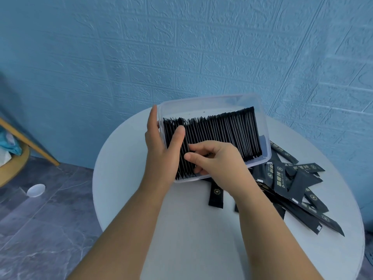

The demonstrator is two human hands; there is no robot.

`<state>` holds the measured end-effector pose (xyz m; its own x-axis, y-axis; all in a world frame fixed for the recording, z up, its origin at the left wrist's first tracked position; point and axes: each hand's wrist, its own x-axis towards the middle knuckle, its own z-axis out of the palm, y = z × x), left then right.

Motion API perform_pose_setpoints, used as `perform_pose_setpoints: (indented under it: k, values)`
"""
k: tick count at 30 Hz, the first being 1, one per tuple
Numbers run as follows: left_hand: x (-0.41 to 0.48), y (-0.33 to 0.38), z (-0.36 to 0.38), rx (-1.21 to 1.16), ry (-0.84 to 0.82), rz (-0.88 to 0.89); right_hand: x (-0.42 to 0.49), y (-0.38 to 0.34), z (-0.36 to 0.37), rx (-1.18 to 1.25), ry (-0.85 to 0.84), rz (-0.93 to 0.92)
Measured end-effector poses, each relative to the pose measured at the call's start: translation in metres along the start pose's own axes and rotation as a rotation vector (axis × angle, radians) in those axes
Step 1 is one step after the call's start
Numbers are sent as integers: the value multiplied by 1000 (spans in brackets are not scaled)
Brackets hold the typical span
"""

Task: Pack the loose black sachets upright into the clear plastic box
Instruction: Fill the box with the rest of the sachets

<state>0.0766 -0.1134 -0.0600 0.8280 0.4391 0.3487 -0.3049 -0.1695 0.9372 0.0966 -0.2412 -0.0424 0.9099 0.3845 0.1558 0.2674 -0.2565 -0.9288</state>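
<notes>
A clear plastic box point(212, 103) stands on the round white table point(193, 229), tilted toward me, with a dense row of upright black sachets point(226, 132) filling most of it. My left hand point(161, 146) grips the box's left wall, its thumb pressing on the leftmost sachets. My right hand point(216, 158) reaches into the box's near left part, fingers curled around a few sachets in the row. A pile of loose black sachets point(292, 184) lies on the table to the right of the box, and one single sachet point(216, 194) lies just in front of the box.
A blue textured wall rises right behind the table. A wooden chair point(18, 150) stands at far left on the grey tiled floor, with a small white dish point(36, 190) lying near it.
</notes>
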Motion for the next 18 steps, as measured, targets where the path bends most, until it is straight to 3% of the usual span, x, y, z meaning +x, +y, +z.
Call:
perform_pose_setpoints:
  k: [11, 18]
  values:
    - [9, -5, 2, 174, 22, 133, 1, 2, 1, -3, 2, 9]
    - [6, -1, 1, 207, 36, 110, -8, -7, -2, -170, 3, -69]
